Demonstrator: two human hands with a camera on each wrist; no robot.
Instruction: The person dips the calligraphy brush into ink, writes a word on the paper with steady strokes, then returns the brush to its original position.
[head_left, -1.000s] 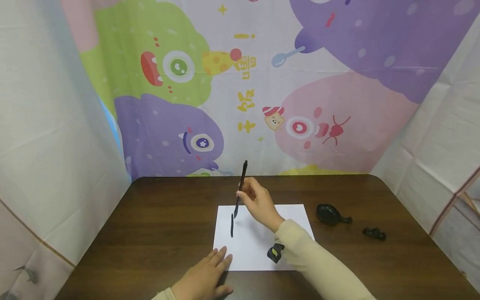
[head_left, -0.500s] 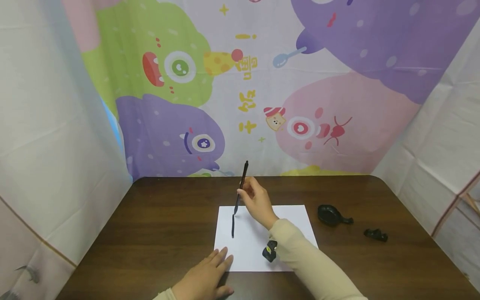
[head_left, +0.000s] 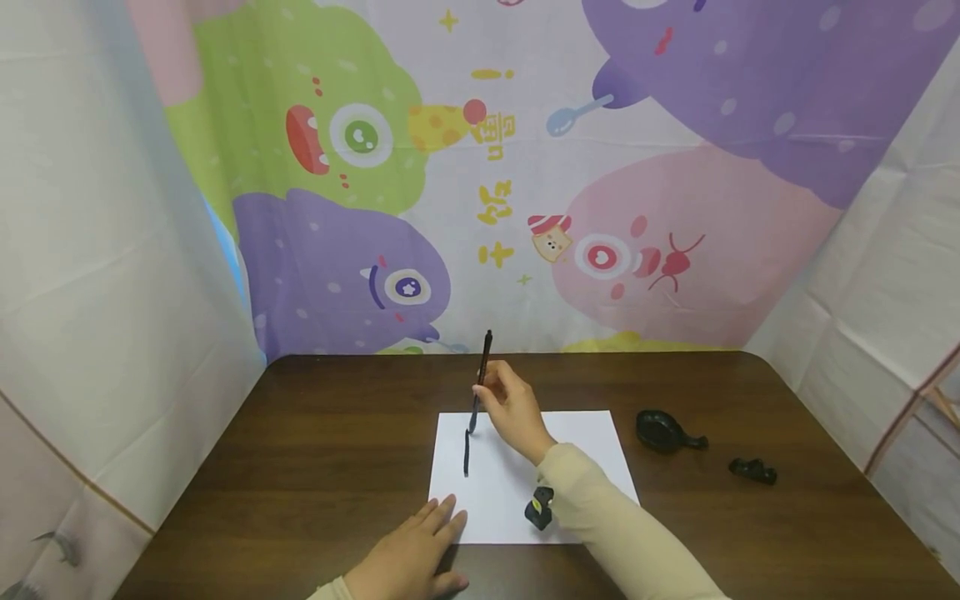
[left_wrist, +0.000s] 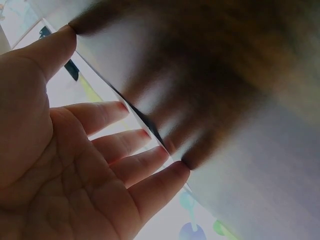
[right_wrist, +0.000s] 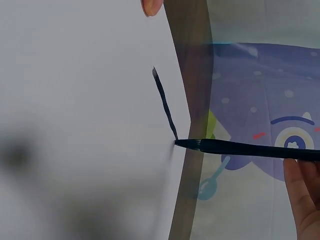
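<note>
My right hand [head_left: 513,412] pinches a black writing brush [head_left: 483,360], its handle nearly upright above the white paper [head_left: 498,508]. In the right wrist view, the tip of the brush [right_wrist: 240,148] meets the paper at the top end of a black ink stroke [right_wrist: 164,100]. That stroke [head_left: 467,454] runs straight up and down on the left part of the sheet. My left hand [head_left: 408,546] lies with fingers spread, its fingertips on the paper's lower left corner. In the left wrist view, the left hand [left_wrist: 95,165] shows its palm and extended fingers.
A black pan-shaped ink dish [head_left: 660,431] with a short handle stands right of the paper on the dark wooden table [head_left: 322,442]. Farther right lies a small black brush rest [head_left: 752,471]. A cartoon-print curtain [head_left: 510,317] hangs behind the table.
The brush tip has shifted from just right of the stroke to its top end. Over the last half second, the right hand and brush have lowered slightly. The left hand stays put.
</note>
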